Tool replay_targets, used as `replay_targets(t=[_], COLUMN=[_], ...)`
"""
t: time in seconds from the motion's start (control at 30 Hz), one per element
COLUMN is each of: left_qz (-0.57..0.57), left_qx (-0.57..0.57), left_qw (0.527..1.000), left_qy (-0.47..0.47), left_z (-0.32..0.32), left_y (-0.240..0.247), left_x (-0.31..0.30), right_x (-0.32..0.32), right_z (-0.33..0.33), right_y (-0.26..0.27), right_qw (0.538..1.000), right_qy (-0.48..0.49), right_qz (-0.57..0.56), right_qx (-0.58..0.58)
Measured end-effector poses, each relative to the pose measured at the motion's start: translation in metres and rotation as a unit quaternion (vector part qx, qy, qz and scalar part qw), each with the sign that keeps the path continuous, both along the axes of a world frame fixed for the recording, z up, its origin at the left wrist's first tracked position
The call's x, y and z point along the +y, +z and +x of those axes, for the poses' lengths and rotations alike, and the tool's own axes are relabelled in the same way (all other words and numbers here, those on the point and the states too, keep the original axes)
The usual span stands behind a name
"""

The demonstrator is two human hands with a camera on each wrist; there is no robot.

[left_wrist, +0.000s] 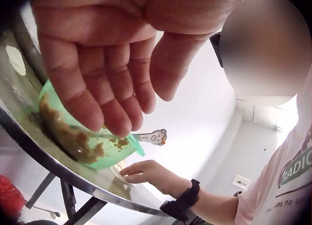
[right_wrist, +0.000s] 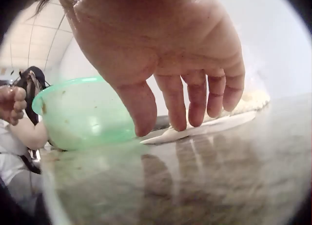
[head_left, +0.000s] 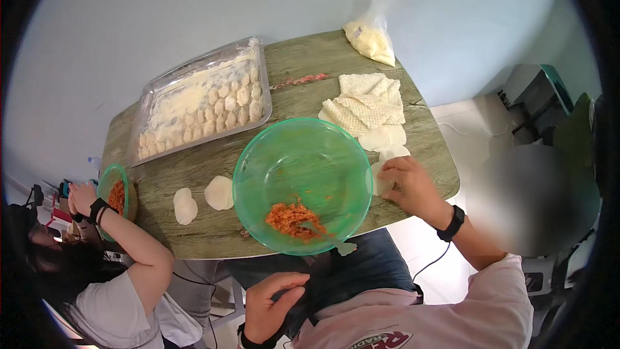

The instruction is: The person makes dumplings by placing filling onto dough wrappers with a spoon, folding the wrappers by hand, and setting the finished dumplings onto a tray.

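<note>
A big green bowl [head_left: 302, 184] with a heap of orange filling [head_left: 292, 218] stands at the near edge of the table [head_left: 303, 64]. A spoon [left_wrist: 155, 136] lies in it, its handle over the near rim. My right hand [head_left: 391, 179] reaches right of the bowl and rests its fingertips [right_wrist: 181, 118] on a round dumpling wrapper [right_wrist: 204, 128] lying flat on the table. My left hand [head_left: 278, 291] hangs below the table edge over my lap, fingers relaxed, holding nothing; the left wrist view shows its bare palm [left_wrist: 112, 64].
A clear tray [head_left: 200, 100] of floured dumplings sits at the far left. Two loose wrappers [head_left: 219, 192] lie left of the bowl. A waffle cloth [head_left: 368, 106] covers more wrappers; a plastic bag [head_left: 371, 35] lies beyond it. Another person at the left holds a small green bowl [head_left: 115, 197].
</note>
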State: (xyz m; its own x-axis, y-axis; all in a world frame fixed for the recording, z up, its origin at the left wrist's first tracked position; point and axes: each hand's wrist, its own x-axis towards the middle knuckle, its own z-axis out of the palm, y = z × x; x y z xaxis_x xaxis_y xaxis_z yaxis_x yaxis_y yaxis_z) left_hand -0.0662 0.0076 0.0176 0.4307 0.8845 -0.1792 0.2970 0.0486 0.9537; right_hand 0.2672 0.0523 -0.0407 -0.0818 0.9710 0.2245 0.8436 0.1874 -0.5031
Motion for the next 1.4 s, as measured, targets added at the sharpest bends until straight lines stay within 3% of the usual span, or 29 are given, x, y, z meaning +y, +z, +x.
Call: replay_targets(t=[0.1, 0.2, 0.3, 0.37, 0.57, 0.67, 0.73, 0.8, 0.83, 0.87, 0.9, 0.93, 0.97, 1.0, 1.03, 1.1, 1.17, 1.23, 1.3, 1.4], left_qz=[-0.007, -0.024, -0.046, -0.06, -0.028, -0.103, -0.175, -0.214, -0.252, -0.301, -0.302, -0.359, -0.413, -0.44, -0.441, -0.533, -0.535, -0.504, -0.488, -0.451], left_qx=[-0.01, -0.021, -0.027, -0.031, -0.016, -0.051, -0.053, -0.116, -0.178, -0.192, -0.193, -0.261, -0.328, -0.372, -0.373, -0.525, -0.526, -0.448, -0.43, -0.431], left_qw=[1.0, 0.999, 0.999, 0.998, 0.999, 0.993, 0.981, 0.968, 0.95, 0.933, 0.932, 0.895, 0.849, 0.816, 0.815, 0.663, 0.66, 0.737, 0.755, 0.774], left_qy=[0.009, 0.01, 0.007, 0.004, -0.03, -0.022, -0.071, -0.058, -0.042, -0.051, -0.048, -0.038, -0.028, -0.051, -0.043, -0.03, 0.011, 0.054, 0.079, 0.101], left_z=[0.0, 0.003, 0.007, 0.01, 0.018, 0.026, 0.037, 0.053, 0.06, 0.065, 0.071, 0.08, 0.087, 0.091, 0.093, 0.095, 0.089, 0.082, 0.073, 0.056], left_y=[-0.004, -0.007, -0.018, -0.019, -0.021, -0.036, -0.036, -0.042, -0.047, -0.054, -0.059, -0.062, -0.067, -0.075, -0.08, -0.083, -0.077, -0.072, -0.071, -0.078], left_x=[-0.002, -0.003, -0.007, -0.009, -0.009, -0.01, -0.006, -0.008, -0.01, -0.011, -0.012, -0.014, -0.016, -0.018, -0.02, -0.018, -0.016, -0.014, -0.014, -0.017], right_x=[-0.007, -0.007, -0.007, -0.011, -0.053, -0.065, -0.07, -0.076, -0.078, -0.081, -0.084, -0.089, -0.095, -0.102, -0.11, -0.119, -0.118, -0.11, -0.092, -0.066], right_z=[0.004, 0.005, -0.002, -0.008, -0.009, 0.001, 0.002, -0.003, -0.008, -0.016, -0.024, -0.03, -0.038, -0.047, -0.054, -0.068, -0.063, -0.055, -0.058, -0.072], right_y=[-0.003, 0.001, 0.01, 0.009, -0.009, -0.03, -0.033, -0.028, -0.022, -0.013, -0.004, 0.0, 0.008, 0.016, 0.017, 0.017, 0.019, 0.027, 0.037, 0.052], right_qw=[0.998, 0.997, 0.999, 0.992, 0.988, 0.988, 0.987, 0.987, 0.987, 0.92, 0.787, 0.765, 0.765, 0.835, 0.893, 0.896, 0.898, 0.944, 0.964, 0.988], right_qy=[0.036, -0.051, -0.041, 0.059, 0.129, 0.133, 0.137, 0.055, 0.054, -0.047, -0.146, -0.18, -0.179, -0.145, -0.107, 0.018, 0.04, 0.008, 0.015, 0.116], right_qz=[-0.036, 0.002, 0.005, 0.008, -0.062, -0.012, 0.022, 0.0, 0.0, -0.067, -0.131, -0.128, -0.132, -0.116, -0.099, -0.075, -0.073, -0.021, 0.006, 0.058], right_qx=[0.022, 0.053, -0.03, -0.114, -0.064, -0.072, -0.083, 0.151, 0.151, 0.382, 0.585, 0.605, 0.604, 0.518, 0.426, 0.438, 0.432, 0.33, 0.266, 0.082])
